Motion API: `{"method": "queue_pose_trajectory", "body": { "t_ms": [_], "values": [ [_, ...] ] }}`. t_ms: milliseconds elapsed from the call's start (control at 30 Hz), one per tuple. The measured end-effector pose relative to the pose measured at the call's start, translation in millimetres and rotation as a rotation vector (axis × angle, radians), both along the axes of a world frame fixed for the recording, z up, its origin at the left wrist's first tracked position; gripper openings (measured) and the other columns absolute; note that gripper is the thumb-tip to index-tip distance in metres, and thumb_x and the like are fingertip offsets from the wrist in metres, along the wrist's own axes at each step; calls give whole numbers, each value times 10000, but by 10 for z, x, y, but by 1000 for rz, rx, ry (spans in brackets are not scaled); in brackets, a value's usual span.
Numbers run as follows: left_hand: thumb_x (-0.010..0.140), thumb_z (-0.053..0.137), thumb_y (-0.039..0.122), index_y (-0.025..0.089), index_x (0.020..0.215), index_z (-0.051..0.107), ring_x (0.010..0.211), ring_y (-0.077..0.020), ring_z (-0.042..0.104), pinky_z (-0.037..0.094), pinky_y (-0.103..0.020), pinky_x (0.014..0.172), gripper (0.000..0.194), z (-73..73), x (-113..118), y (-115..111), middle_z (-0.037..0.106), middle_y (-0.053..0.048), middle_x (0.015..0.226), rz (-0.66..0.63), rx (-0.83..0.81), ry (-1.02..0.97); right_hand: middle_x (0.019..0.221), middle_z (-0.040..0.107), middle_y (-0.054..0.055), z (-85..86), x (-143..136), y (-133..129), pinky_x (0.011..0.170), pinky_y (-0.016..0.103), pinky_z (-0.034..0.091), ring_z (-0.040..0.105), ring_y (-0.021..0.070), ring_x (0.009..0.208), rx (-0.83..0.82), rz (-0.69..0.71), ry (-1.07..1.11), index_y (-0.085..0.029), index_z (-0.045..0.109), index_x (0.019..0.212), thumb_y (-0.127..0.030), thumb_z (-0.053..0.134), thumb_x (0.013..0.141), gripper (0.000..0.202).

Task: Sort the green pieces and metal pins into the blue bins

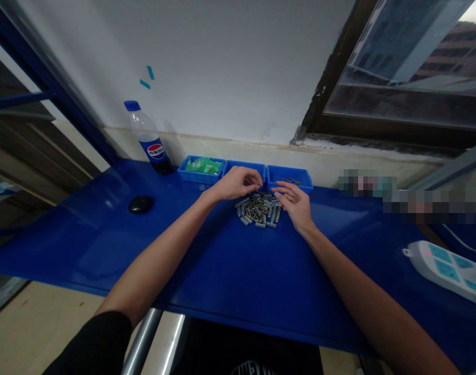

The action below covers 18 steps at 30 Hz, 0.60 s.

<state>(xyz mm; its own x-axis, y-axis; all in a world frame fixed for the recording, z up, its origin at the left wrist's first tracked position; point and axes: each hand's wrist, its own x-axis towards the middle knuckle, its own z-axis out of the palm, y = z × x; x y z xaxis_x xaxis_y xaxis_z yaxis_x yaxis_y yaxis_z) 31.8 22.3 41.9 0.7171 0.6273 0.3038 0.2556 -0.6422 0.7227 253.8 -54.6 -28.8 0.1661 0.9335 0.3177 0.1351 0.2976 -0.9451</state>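
A pile of small grey blocks and brass-coloured metal pins [259,209] lies on the blue table [238,276]. Over the pile's left back edge is my left hand [242,183], its fingers curled and fingertips pressed together; whatever they pinch is too small to make out. My right hand [293,201] is at the pile's right side, its fingers bent and partly apart, and no object shows between them. Behind my hands stand a middle blue bin [232,165], partly hidden by my left hand, and a right blue bin [306,179] with some thin metal pieces inside.
A left blue bin [198,179] holds green packets. Beside it stands a cola bottle [154,143]. A black mouse [140,204] lies at the left, and a white power strip [449,268] at the right. The wall rises behind the bins.
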Motion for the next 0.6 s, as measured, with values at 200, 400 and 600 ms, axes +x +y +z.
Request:
{"method": "queue_pose_trajectory", "body": {
  "t_ms": [200,400,600],
  "values": [
    [762,760,253,114,897,703,841,-188,759,607,-324,815,202,-38,61,-63,784,-120,914,-30,-261,-152,924,806,75,67,-85,-63,628,301,534,728,212,787,-51,115,9,-208,760,1041,-460,848,722,416],
    [745,756,289,125,814,714,797,-179,747,604,-319,794,182,-134,52,-15,783,-96,861,0,-180,-84,807,794,62,107,-110,-81,473,256,403,604,146,561,-124,83,85,-198,793,923,-467,872,672,376],
    [758,739,278,135,775,714,749,-165,729,582,-297,737,146,-88,37,-31,776,-82,816,27,-93,-22,781,787,58,120,-111,-75,442,251,328,467,104,476,-126,83,114,-207,810,876,-468,867,664,341]
  ]
}}
